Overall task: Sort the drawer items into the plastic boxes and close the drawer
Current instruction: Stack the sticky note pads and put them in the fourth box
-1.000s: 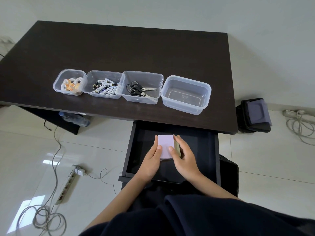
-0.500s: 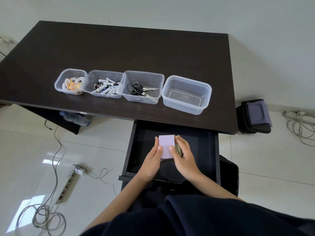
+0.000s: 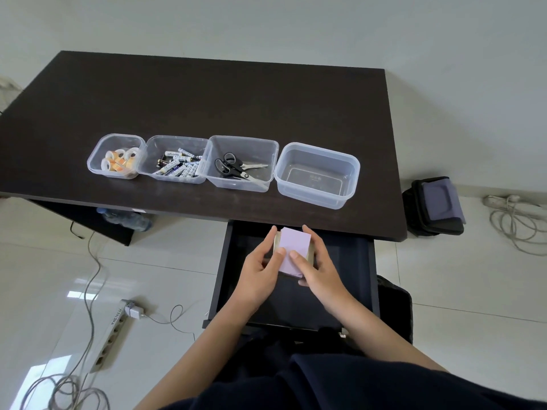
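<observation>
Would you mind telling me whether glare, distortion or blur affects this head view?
Head view: window glare on the floor tiles at lower left; wide-angle bending bows the desk edges; focus is sharp on the hands and note stack; the drawer interior is dark.

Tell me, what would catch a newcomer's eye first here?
Probably the two hands, left hand and right hand, holding a stack of lilac paper notes over the open drawer. Then the row of clear plastic boxes on the dark desk behind; the rightmost box is empty.
</observation>
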{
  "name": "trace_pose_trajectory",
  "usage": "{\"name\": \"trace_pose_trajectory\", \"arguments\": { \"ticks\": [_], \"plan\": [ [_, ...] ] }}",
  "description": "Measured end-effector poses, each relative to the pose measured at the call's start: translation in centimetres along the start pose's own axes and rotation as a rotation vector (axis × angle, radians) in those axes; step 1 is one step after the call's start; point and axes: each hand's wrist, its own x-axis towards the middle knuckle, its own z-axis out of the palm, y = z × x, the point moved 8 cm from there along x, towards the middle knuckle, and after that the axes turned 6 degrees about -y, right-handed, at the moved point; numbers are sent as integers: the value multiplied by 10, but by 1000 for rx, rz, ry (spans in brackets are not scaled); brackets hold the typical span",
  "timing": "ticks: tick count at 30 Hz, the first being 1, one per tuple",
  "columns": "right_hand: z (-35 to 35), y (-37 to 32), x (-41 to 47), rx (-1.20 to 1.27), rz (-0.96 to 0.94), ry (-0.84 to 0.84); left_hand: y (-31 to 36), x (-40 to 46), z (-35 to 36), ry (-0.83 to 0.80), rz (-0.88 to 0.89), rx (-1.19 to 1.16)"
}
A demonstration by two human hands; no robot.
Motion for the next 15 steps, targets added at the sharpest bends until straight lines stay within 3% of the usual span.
{"name": "trace_pose_trajectory", "arguments": {
  "ticks": [9, 15],
  "plan": [
    [-18, -43, 21, 31, -69, 94, 45, 34, -4, -97, 14, 130],
    [-44, -92, 57, 67, -162, 251, 80, 82, -41, -11, 65, 268]
  ]
}}
